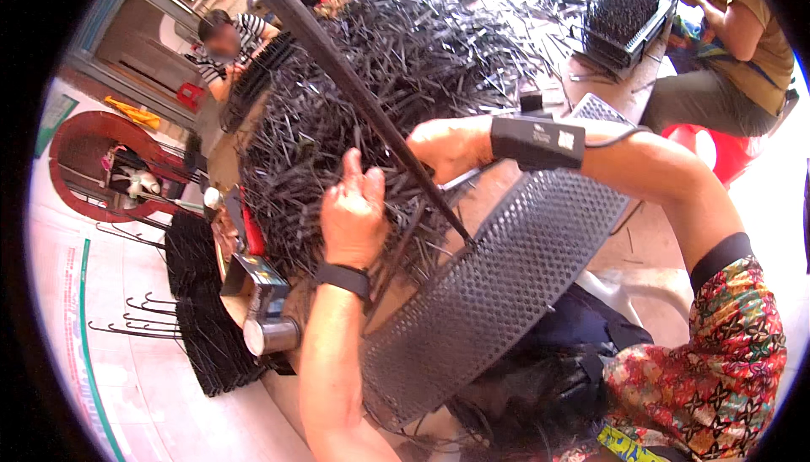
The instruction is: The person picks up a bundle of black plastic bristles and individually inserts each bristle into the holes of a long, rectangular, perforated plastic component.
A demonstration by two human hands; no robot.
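A large heap of loose, thin black strips [396, 65] covers the table before me. My left hand [353, 219] is over the heap's near side, its fingers bent and close together; what they hold, if anything, does not show. Farther right, my right hand [451, 148] is curled at the heap's edge, its fingertips partly hidden behind a slanting black bar [337, 70]. Whatever it grips cannot be made out. A black perforated panel [506, 272], full of small holes, lies slantwise under my right forearm and close to my body.
A metal cup [272, 335] and a small box [263, 280] stand at the table's left edge, near a red-handled tool [251, 224]. Black bundles with hooked wires [198, 293] lie beyond. Two people work across the table, one beside a rack of upright black pieces [624, 19].
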